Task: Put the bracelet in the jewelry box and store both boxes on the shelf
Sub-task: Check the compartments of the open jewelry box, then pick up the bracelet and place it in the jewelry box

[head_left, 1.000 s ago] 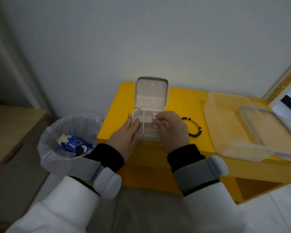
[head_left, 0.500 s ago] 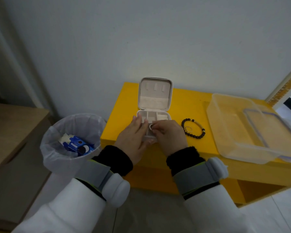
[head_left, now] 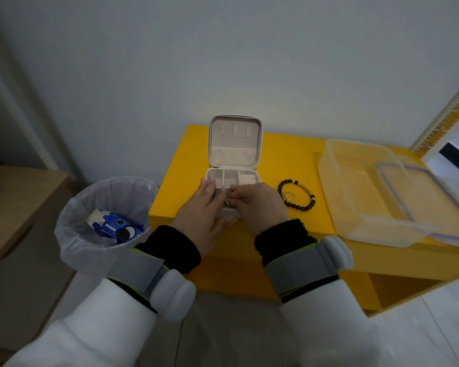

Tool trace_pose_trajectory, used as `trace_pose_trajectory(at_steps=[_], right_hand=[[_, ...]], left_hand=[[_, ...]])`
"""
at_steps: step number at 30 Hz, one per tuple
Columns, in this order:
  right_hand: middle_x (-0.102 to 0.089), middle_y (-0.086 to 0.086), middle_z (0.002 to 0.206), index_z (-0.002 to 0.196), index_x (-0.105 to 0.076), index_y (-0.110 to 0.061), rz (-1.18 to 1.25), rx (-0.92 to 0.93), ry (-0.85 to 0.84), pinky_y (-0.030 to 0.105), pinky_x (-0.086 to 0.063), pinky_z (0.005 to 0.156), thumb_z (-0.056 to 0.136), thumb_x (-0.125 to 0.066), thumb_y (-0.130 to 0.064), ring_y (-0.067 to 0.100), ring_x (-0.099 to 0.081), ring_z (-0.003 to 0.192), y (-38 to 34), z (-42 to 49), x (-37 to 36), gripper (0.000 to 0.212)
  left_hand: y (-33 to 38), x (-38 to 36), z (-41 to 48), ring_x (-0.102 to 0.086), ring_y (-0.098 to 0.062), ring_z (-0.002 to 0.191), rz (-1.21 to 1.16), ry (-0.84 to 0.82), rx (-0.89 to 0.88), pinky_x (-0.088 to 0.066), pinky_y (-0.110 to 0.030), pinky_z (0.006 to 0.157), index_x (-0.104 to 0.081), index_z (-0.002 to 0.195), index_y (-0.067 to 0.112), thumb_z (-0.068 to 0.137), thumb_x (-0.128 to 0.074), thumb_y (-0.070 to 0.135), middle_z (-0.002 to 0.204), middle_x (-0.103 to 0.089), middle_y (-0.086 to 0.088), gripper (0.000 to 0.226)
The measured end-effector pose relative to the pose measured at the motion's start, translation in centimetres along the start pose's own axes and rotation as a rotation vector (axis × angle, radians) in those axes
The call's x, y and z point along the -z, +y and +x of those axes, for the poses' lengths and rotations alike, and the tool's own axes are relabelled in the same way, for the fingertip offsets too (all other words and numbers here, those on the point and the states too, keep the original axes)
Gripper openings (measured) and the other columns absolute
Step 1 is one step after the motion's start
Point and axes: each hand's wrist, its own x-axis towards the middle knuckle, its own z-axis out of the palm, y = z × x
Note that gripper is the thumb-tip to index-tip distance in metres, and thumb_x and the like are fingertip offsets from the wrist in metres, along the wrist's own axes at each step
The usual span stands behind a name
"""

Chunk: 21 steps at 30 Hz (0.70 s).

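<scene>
A small beige jewelry box (head_left: 235, 144) stands open on the yellow shelf unit (head_left: 180, 181), its lid upright against the wall. My left hand (head_left: 199, 215) grips the box's left and front side. My right hand (head_left: 260, 205) pinches a small ring (head_left: 227, 201) over the front compartments. The black beaded bracelet (head_left: 300, 205) with a gold bar lies on the yellow top just right of my right hand, untouched. A thin ring (head_left: 289, 196) lies inside its loop. A clear plastic box (head_left: 355, 186) stands farther right.
The plastic box's lid (head_left: 435, 197) leans over its right side. A bin (head_left: 72, 234) lined with a white bag holds a blue cookie pack, left of the shelf unit. A wooden cabinet (head_left: 16, 197) is at far left. An open shelf (head_left: 398, 287) sits below the yellow top.
My right hand drew back from the rear compartments to the front of the box, now pinching a small ring. The view shifted slightly; the bracelet has not moved.
</scene>
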Motion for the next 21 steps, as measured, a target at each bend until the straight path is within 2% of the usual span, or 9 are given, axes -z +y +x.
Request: trace_pose_trajectory(at_steps=[4, 6, 9, 11, 15, 18, 21], right_hand=[[-0.068, 0.015, 0.113, 0.105, -0.067, -0.004, -0.082, -0.064, 0.069, 0.039, -0.044, 0.092, 0.092, -0.047, -0.014, 0.03, -0.056, 0.107, 1.5, 0.0, 1.2, 0.027], [-0.063, 0.016, 0.123, 0.117, -0.061, -0.004, -0.109, -0.16, 0.13, 0.039, -0.04, 0.096, 0.095, -0.044, -0.017, 0.031, -0.052, 0.115, 3.3, 0.0, 2.4, 0.031], [-0.053, 0.014, 0.137, 0.132, -0.048, -0.006, -0.106, -0.294, 0.113, 0.041, -0.034, 0.104, 0.097, -0.042, -0.02, 0.031, -0.043, 0.127, 6.0, -0.4, 3.5, 0.039], [-0.052, 0.016, 0.136, 0.133, -0.047, -0.004, -0.112, -0.33, 0.087, 0.04, -0.033, 0.104, 0.097, -0.042, -0.019, 0.032, -0.042, 0.127, 7.0, -0.7, 3.5, 0.039], [-0.058, 0.022, 0.127, 0.119, -0.055, 0.007, -0.059, -0.331, 0.099, 0.033, -0.029, 0.102, 0.097, -0.04, -0.012, 0.033, -0.046, 0.121, 7.7, -0.8, 3.0, 0.032], [-0.049, 0.018, 0.14, 0.126, -0.053, 0.003, -0.007, -0.314, 0.076, 0.023, -0.015, 0.11, 0.097, -0.039, -0.008, 0.026, -0.037, 0.136, 7.9, -0.7, 3.0, 0.034], [-0.04, 0.014, 0.149, 0.127, -0.054, -0.002, 0.057, -0.333, 0.053, 0.022, -0.012, 0.112, 0.096, -0.043, -0.012, 0.022, -0.026, 0.142, 8.2, -0.3, 3.3, 0.035]], left_hand=[[0.1, 0.2, 0.0, 0.009, -0.025, 0.148, -0.044, 0.023, 0.019, -0.003, -0.03, 0.119, -0.012, 0.148, 0.01, 0.095, -0.038, 0.037, 0.161, 0.003, -0.012, 0.065], [0.0, 0.3, 0.0, 0.009, -0.024, 0.148, -0.068, 0.041, 0.033, -0.003, -0.029, 0.119, -0.012, 0.148, 0.01, 0.094, -0.04, 0.038, 0.161, 0.003, -0.011, 0.067], [-0.1, 0.5, 0.1, 0.009, -0.023, 0.148, -0.074, 0.047, 0.06, -0.004, -0.028, 0.118, -0.01, 0.149, 0.011, 0.093, -0.041, 0.041, 0.161, 0.005, -0.01, 0.07], [-0.1, 0.5, 0.2, 0.009, -0.022, 0.148, -0.078, 0.042, 0.07, -0.005, -0.029, 0.119, -0.009, 0.149, 0.011, 0.093, -0.041, 0.043, 0.161, 0.006, -0.01, 0.071], [0.3, 0.4, 0.3, 0.01, -0.022, 0.148, -0.094, 0.034, 0.063, -0.005, -0.029, 0.119, -0.008, 0.149, 0.012, 0.092, -0.041, 0.043, 0.161, 0.006, -0.01, 0.072], [0.6, 0.2, 0.4, 0.01, -0.023, 0.148, -0.078, 0.022, 0.058, -0.004, -0.029, 0.119, -0.006, 0.149, 0.011, 0.092, -0.042, 0.045, 0.16, 0.007, -0.011, 0.075], [0.7, 0.1, 0.4, 0.012, -0.024, 0.147, -0.062, 0.017, 0.061, -0.003, -0.029, 0.119, -0.005, 0.149, 0.011, 0.091, -0.042, 0.047, 0.16, 0.008, -0.011, 0.078]])
